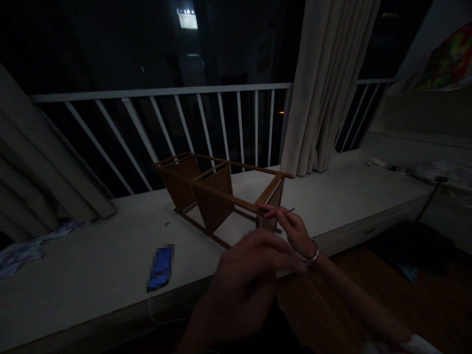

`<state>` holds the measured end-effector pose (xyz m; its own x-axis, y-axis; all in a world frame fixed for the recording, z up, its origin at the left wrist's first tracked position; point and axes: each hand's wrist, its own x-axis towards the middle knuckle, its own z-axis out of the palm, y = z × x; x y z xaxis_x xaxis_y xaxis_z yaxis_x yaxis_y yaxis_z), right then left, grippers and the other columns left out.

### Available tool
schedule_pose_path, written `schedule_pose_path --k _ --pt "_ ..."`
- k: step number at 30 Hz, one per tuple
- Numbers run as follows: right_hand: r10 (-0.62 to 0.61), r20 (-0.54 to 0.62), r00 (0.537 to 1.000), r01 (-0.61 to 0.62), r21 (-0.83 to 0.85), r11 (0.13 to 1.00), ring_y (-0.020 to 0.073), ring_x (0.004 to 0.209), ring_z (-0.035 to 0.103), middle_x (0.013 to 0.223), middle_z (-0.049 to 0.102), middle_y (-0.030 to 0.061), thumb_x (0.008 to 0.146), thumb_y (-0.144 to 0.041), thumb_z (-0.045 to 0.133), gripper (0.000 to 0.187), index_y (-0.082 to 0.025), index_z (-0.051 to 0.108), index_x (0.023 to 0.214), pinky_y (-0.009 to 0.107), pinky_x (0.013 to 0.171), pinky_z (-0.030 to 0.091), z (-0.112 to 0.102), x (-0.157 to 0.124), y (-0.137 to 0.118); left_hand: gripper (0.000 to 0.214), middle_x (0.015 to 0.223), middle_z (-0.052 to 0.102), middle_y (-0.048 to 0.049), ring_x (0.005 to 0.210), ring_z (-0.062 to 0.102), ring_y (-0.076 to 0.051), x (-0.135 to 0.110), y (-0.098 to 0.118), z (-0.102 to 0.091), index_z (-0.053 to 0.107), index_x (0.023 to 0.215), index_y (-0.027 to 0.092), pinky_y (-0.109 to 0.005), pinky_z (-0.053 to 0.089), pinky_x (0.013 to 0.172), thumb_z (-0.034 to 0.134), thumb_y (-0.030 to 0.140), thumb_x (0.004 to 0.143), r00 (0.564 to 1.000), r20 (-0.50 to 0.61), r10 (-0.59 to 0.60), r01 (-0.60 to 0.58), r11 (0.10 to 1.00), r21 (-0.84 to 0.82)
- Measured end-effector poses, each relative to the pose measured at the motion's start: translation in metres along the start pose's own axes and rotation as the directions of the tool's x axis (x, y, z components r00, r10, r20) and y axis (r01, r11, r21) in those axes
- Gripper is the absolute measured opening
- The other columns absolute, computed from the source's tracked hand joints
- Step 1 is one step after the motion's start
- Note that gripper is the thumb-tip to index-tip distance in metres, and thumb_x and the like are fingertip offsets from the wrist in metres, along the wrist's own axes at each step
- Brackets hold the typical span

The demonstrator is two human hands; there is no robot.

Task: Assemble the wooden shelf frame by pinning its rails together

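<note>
A brown wooden shelf frame (213, 188) lies on its side on the pale window ledge, its panels standing between the rails. My right hand (293, 231), with a metal band round the wrist, is at the frame's near right end. Its fingers are closed on a thin dark rod (290, 211), whose exact kind is too dim to make out. Close to the camera, my left hand (250, 275) is raised in front of the frame's lower rail. Its half-bent fingers are smeared by motion, and whether they hold anything is hidden.
A blue, pixelated phone-like object (161, 268) with a white cable lies on the ledge (110, 265). Near it is a tiny piece (167, 224). Behind stand white railings (221, 118) and a curtain (317, 88). Dark cloth (413, 250) lies on the wooden floor at right.
</note>
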<state>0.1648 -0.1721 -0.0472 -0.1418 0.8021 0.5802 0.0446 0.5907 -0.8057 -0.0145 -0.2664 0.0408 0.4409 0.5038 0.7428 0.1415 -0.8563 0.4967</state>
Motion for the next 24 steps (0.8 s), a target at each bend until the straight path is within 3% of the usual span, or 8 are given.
schedule_pose_path --k 2,4,8,11,14,20,24 --pt "-0.004 -0.020 1.000 0.005 0.011 1.000 0.0177 0.110 0.052 0.118 0.058 0.0052 0.090 -0.038 0.037 0.032 -0.020 0.063 0.090 0.036 0.099 0.037 0.001 0.000 0.000 0.023 0.089 0.063 -0.0049 0.084 0.059 -0.014 0.013 -0.034 0.003 0.060 0.087 0.019 -0.028 0.047 0.077 0.042 0.006 0.082 0.992 -0.110 -0.062 0.072 0.994 0.087" --pt "-0.025 -0.043 0.999 0.026 0.022 0.999 0.0176 0.110 0.052 0.117 0.058 0.0053 0.090 -0.037 0.038 0.031 -0.020 0.064 0.089 0.036 0.098 0.037 0.003 0.001 -0.001 0.027 0.099 0.062 -0.0059 0.096 0.056 -0.016 0.018 -0.068 0.006 0.059 0.094 0.020 -0.034 0.043 0.086 0.041 0.004 0.081 0.986 -0.129 -0.105 0.133 0.963 0.235" --pt "-0.051 -0.083 0.995 0.053 0.027 0.998 0.0178 0.108 0.053 0.115 0.059 0.0059 0.090 -0.035 0.039 0.030 -0.020 0.064 0.088 0.036 0.097 0.039 0.005 0.001 -0.001 0.042 0.119 0.057 -0.0051 0.112 0.049 -0.018 0.015 -0.114 0.007 0.053 0.111 0.022 -0.045 0.028 0.102 0.044 0.001 0.075 0.996 0.022 -0.086 0.064 0.869 0.490" --pt "-0.058 -0.083 0.995 0.059 0.019 0.998 0.0178 0.108 0.053 0.115 0.059 0.0065 0.090 -0.034 0.038 0.030 -0.019 0.064 0.091 0.037 0.097 0.039 0.005 0.001 0.000 0.047 0.121 0.057 -0.0044 0.114 0.049 -0.017 0.010 -0.127 0.008 0.045 0.121 0.022 -0.049 0.019 0.108 0.041 0.003 0.078 0.993 0.107 -0.053 -0.014 0.837 0.547" --pt "-0.094 -0.068 0.993 0.092 -0.038 0.995 0.0171 0.108 0.052 0.115 0.058 0.0069 0.091 -0.030 0.036 0.029 -0.019 0.064 0.092 0.037 0.095 0.040 0.004 0.000 0.002 0.044 0.119 0.058 -0.0047 0.113 0.050 -0.015 0.007 -0.135 0.010 0.043 0.123 0.021 -0.048 0.019 0.108 0.042 0.007 0.082 0.994 0.107 0.022 -0.079 0.824 0.561" --pt "-0.283 0.032 0.959 0.280 -0.285 0.917 0.0171 0.111 0.049 0.120 0.056 0.0065 0.088 -0.019 0.040 0.026 -0.021 0.060 0.104 0.038 0.095 0.040 0.002 -0.006 0.000 0.037 0.115 0.061 -0.0067 0.108 0.055 -0.015 0.001 -0.149 0.026 0.046 0.120 0.020 -0.044 0.029 0.105 0.045 0.011 0.084 0.990 0.015 0.143 -0.127 0.818 0.561" --pt "-0.301 0.034 0.953 0.296 -0.320 0.900 0.0169 0.114 0.048 0.122 0.055 0.0061 0.088 -0.017 0.039 0.028 -0.021 0.058 0.107 0.039 0.097 0.038 0.001 -0.009 -0.002 0.037 0.111 0.063 -0.0067 0.107 0.056 -0.016 -0.001 -0.156 0.037 0.048 0.119 0.020 -0.044 0.031 0.102 0.044 0.011 0.084 0.975 -0.074 0.211 -0.132 0.811 0.569"
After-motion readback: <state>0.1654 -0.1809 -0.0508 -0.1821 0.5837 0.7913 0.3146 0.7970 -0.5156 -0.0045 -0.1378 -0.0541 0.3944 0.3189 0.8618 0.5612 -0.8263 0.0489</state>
